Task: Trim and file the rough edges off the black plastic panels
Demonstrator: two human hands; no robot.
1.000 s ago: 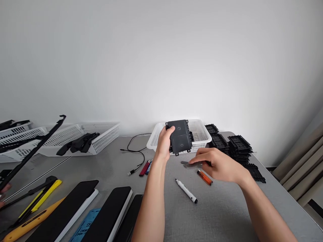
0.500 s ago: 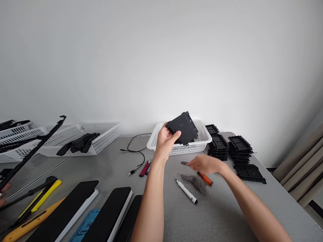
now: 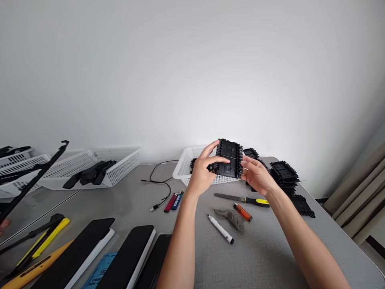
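My left hand (image 3: pixel 202 176) grips a black plastic panel (image 3: pixel 229 154) by its left side, index finger stretched across its ribbed face. The panel has toothed edges and is held up tilted over a white basket (image 3: pixel 195 152). At its right edge, the thumb and fingers of my right hand (image 3: pixel 255 173) pinch the panel. On the table below lies a file (image 3: pixel 231 197) with a yellow and black handle. Close to it are an orange lighter (image 3: pixel 243 212), a crumpled grey piece of cloth-like material (image 3: pixel 233 218) and a white marker (image 3: pixel 220 228).
Stacks of similar black panels (image 3: pixel 285 174) stand at the right. A black cable (image 3: pixel 154 180), a red lighter (image 3: pixel 171 202) and a blue lighter (image 3: pixel 177 200) lie left of centre. Farther left are a basket of black parts (image 3: pixel 124 168), a yellow cutter (image 3: pixel 49 239) and another person's hand (image 3: pixel 4 226).
The panel has been turned from its smooth side to its ribbed side. My right hand has let go of the file on the table and moved up to the panel's right edge.
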